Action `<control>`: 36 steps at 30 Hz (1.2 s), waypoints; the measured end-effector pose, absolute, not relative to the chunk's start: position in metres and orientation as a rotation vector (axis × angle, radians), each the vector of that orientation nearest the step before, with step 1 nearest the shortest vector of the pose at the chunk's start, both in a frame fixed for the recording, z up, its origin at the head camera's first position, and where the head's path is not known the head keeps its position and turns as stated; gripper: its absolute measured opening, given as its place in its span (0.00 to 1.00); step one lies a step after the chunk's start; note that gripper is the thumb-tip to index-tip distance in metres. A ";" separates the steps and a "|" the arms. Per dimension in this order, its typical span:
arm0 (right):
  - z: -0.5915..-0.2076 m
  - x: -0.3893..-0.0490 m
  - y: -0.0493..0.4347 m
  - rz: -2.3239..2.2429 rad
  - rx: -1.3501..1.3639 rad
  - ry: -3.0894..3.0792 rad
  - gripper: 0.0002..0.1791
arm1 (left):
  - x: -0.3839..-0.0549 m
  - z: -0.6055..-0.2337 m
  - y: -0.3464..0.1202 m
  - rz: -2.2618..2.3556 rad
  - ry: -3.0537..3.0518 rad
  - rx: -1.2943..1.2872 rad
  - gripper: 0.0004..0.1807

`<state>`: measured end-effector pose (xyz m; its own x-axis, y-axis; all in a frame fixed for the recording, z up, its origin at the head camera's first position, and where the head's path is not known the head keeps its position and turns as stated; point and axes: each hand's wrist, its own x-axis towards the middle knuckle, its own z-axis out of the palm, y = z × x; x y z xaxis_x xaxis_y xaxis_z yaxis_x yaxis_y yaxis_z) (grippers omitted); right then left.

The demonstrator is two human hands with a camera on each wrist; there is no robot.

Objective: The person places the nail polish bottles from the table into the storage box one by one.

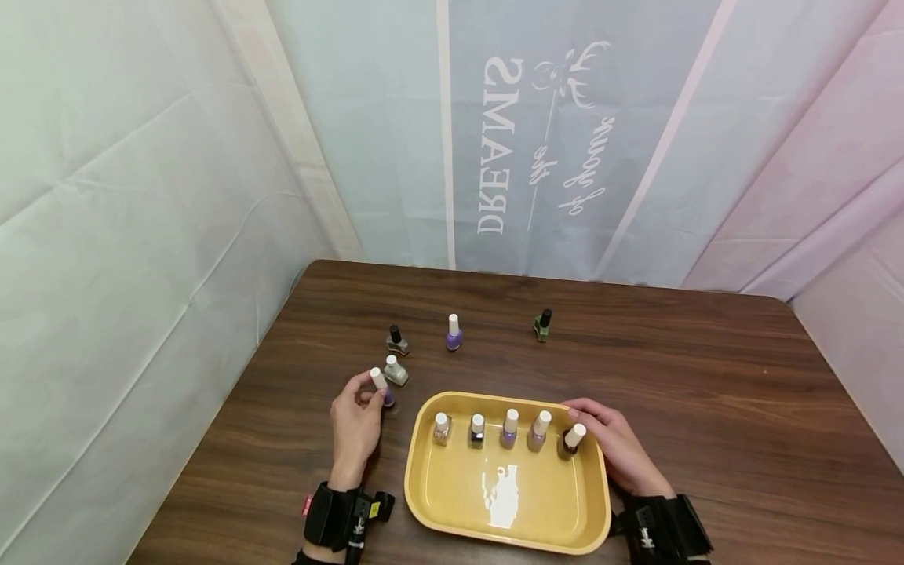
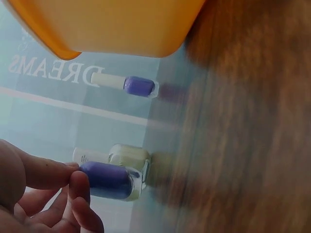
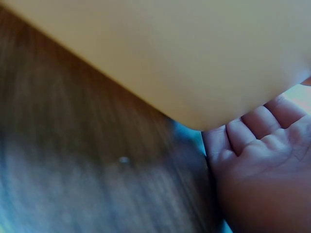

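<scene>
My left hand (image 1: pixel 356 428) pinches a nail polish bottle (image 1: pixel 388 397) with purple polish by its white cap, thumb and fingertips together. In the left wrist view this purple bottle (image 2: pixel 107 180) overlaps a pale grey-white polish bottle (image 1: pixel 397 372) standing just beyond it. My right hand (image 1: pixel 621 451) holds the far right corner of a yellow tray (image 1: pixel 452 506), thumb at the rim and fingers against the outer wall. Along the tray's far side stand several polish bottles in a row, from a pinkish one (image 1: pixel 442 430) at left to a dark brown one (image 1: pixel 567 446) at right, all white-capped.
Behind the tray on the brown wooden table (image 1: pixel 678 369) are a black-capped greyish bottle (image 1: pixel 398 344), a purple bottle (image 1: pixel 453 338) with a white cap, and a black-capped green bottle (image 1: pixel 541 328). Fabric curtains (image 1: pixel 395 141) hang behind the table and at both sides.
</scene>
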<state>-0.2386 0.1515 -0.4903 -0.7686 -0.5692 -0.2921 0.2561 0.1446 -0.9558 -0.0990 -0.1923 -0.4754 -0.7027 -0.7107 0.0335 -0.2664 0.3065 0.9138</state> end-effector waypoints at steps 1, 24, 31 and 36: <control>-0.491 -0.239 0.152 -1.693 -0.301 1.801 0.14 | -0.098 -0.474 -0.192 -1.351 -2.155 0.858 0.15; -0.488 -0.236 0.151 -1.692 -0.339 1.813 0.19 | -0.082 -0.448 -0.183 -1.236 -2.186 0.640 0.17; -0.489 -0.237 0.151 -1.688 -0.365 1.818 0.19 | -0.076 -0.440 -0.182 -1.206 -2.173 0.564 0.15; -0.489 -0.237 0.150 -1.691 -0.380 1.825 0.22 | -0.072 -0.437 -0.182 -1.218 -2.183 0.511 0.14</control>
<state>-0.2374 0.1504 -0.4891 -0.7697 -0.5913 -0.2408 0.1949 0.1415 -0.9706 -0.0719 -0.1817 -0.4372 -0.7575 -0.5795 0.3008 -0.0483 0.5092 0.8593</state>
